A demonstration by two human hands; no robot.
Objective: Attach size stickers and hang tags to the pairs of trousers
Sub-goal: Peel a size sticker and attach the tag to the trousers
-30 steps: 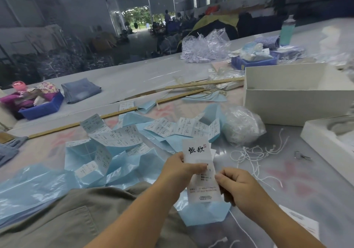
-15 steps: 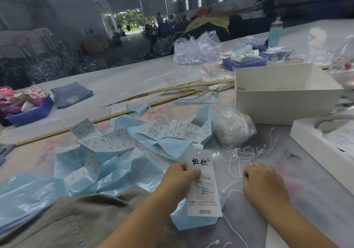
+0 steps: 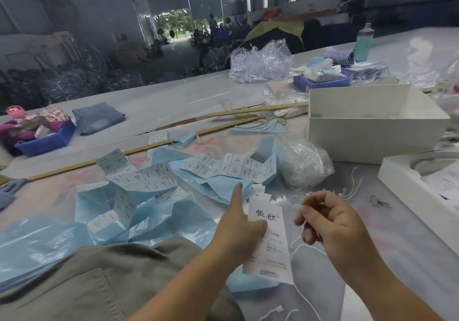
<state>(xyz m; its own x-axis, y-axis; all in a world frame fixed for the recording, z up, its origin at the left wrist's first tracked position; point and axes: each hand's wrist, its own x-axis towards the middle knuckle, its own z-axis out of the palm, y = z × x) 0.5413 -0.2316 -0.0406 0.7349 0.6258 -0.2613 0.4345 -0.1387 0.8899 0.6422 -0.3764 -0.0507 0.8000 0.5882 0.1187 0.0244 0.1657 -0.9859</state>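
My left hand [image 3: 239, 229] holds a white hang tag [image 3: 269, 243] with black printed characters, thumb on its left edge and forefinger pointing up. My right hand [image 3: 327, 224] hovers just right of the tag, fingers curled, pinching a thin white string [image 3: 296, 202]. Olive-grey trousers [image 3: 82, 286] lie at the bottom left under my left forearm. Sheets of white size stickers [image 3: 146, 178] on crumpled blue backing paper [image 3: 124, 224] spread over the table to the left and ahead. More loose white strings [image 3: 347, 191] lie to the right.
A clear bag of strings [image 3: 306, 163] sits ahead. An open white box [image 3: 372, 132] and a second white box [image 3: 419, 191] stand on the right. Wooden rulers [image 3: 258, 109] cross the table. Folded jeans [image 3: 98, 117] and a blue bin [image 3: 46, 140] are far left.
My right hand let go of the tag, reached down to the table among the strings, then lifted back up pinching a string. My left hand kept the tag and raised its forefinger.
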